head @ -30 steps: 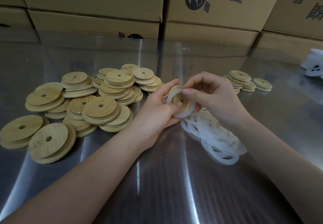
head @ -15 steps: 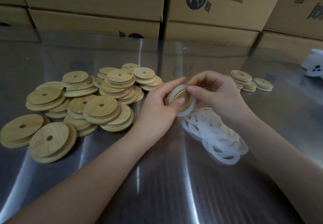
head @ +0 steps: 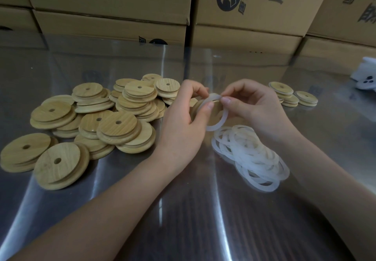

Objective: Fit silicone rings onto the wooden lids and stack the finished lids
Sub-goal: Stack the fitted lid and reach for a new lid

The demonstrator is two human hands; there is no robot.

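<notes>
Round wooden lid, pale and disc-shaped, sat tilted above the steel table, gripped by the left hand. The right hand pinched a translucent white silicone ring, only partly seated on it. A few finished lids stood stacked at far right, while a big heap of bare lids and loose rings awaited.

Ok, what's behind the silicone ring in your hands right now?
A wooden lid, tilted on edge, shows through the silicone ring. The left hand covers part of the lid, and the right hand pinches the ring's top, so its seating can't be seen.
</notes>
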